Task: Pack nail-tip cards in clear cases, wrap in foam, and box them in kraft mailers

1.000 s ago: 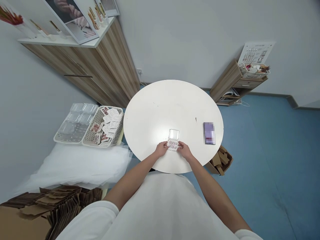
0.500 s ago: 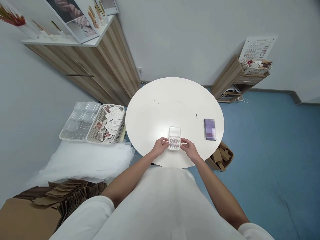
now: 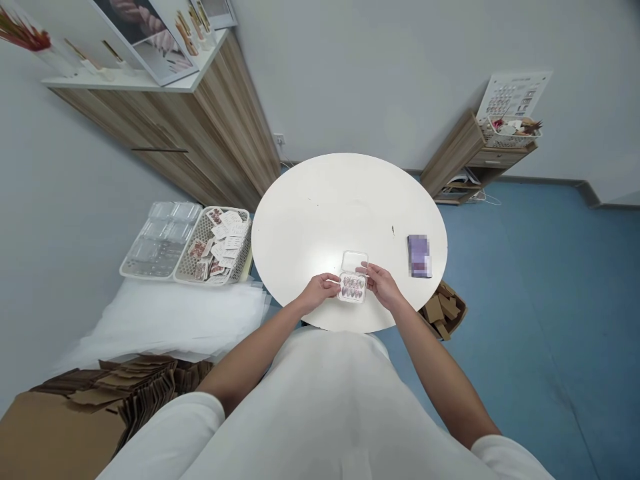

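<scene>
A clear plastic case [image 3: 353, 288] with rows of shiny press-on nails is near the front of the round white table, its transparent lid [image 3: 355, 261] swung up on the far side. My left hand [image 3: 321, 292] pinches the case's left edge between thumb and fingers. At the right side, my right hand [image 3: 381, 285] has its fingertips on the lid's lower right corner by the hinge, the thumb lower down beside the case. Whether the case rests on the table or is slightly raised, I cannot tell.
The round table [image 3: 345, 200] carries a purple pixelated item [image 3: 419, 256] and a tiny dark object [image 3: 393, 231]. To the left are a basket of printed cards [image 3: 220, 243] and a tray of clear cases [image 3: 160, 240]. Right of the table, a carton [image 3: 444, 311] holds cardboard pieces.
The case has shifted slightly right and turned a little. My right hand has moved up from the case's right edge to the lid's corner. My left hand keeps its pinch.
</scene>
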A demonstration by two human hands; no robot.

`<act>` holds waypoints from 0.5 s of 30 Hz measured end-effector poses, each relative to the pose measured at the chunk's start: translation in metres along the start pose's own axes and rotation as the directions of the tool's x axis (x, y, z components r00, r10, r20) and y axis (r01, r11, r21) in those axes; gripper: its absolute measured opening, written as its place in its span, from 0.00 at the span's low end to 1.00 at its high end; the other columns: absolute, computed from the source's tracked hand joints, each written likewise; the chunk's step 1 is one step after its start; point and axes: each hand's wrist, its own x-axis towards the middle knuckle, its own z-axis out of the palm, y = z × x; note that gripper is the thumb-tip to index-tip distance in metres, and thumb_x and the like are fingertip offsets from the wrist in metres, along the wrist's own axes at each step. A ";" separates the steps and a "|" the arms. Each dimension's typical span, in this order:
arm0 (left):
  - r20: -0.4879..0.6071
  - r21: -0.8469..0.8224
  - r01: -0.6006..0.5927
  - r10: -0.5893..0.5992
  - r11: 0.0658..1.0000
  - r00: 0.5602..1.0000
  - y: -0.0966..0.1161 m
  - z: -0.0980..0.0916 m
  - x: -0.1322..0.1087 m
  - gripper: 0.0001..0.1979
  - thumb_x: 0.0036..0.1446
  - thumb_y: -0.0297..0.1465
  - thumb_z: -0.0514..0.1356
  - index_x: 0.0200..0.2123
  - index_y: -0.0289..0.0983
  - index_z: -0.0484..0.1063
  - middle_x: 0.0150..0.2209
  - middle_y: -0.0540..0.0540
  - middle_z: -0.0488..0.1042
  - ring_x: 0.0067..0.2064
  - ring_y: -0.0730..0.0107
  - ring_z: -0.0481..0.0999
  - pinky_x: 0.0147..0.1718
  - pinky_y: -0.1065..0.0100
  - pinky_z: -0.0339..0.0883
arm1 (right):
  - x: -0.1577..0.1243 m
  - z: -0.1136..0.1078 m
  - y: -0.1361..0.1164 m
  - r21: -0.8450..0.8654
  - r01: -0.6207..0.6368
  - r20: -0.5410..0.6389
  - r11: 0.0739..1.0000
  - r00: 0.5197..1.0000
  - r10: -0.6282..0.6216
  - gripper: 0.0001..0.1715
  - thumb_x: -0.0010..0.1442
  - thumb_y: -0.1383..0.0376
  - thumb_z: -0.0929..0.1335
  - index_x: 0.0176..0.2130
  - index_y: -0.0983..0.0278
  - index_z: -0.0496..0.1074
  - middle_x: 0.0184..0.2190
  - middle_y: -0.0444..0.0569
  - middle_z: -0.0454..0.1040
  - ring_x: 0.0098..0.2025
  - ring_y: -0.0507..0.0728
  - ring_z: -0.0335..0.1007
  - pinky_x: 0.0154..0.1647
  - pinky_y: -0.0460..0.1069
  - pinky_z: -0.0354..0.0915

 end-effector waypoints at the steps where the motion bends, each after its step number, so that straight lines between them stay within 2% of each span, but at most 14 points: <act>1: 0.004 -0.026 0.010 -0.010 1.000 1.000 0.000 0.000 -0.001 0.19 0.42 0.36 0.66 0.37 0.34 0.68 0.27 0.48 0.73 0.30 0.74 0.72 0.37 0.65 0.63 | 0.000 0.000 -0.002 -0.007 -0.006 0.014 1.000 1.000 0.006 0.22 0.53 0.57 0.66 0.47 0.63 0.66 0.44 0.53 0.72 0.39 0.55 0.71 0.40 0.51 0.67; 8: 0.056 -0.259 0.124 -0.113 0.958 0.992 0.000 0.002 -0.007 0.19 0.44 0.35 0.65 0.40 0.35 0.69 0.35 0.45 0.73 0.35 0.73 0.72 0.40 0.65 0.62 | 0.000 0.000 -0.007 -0.012 -0.017 0.027 1.000 0.999 0.018 0.22 0.51 0.60 0.68 0.46 0.59 0.66 0.41 0.49 0.75 0.37 0.54 0.73 0.38 0.51 0.68; 15: 0.087 -0.286 0.190 -0.172 0.939 0.981 0.001 0.007 -0.008 0.18 0.43 0.34 0.66 0.39 0.34 0.72 0.32 0.46 0.72 0.30 0.79 0.68 0.32 0.71 0.61 | 0.001 0.000 -0.005 -0.012 0.020 0.035 1.000 0.999 -0.020 0.23 0.50 0.59 0.69 0.46 0.58 0.66 0.44 0.50 0.73 0.38 0.54 0.72 0.40 0.51 0.67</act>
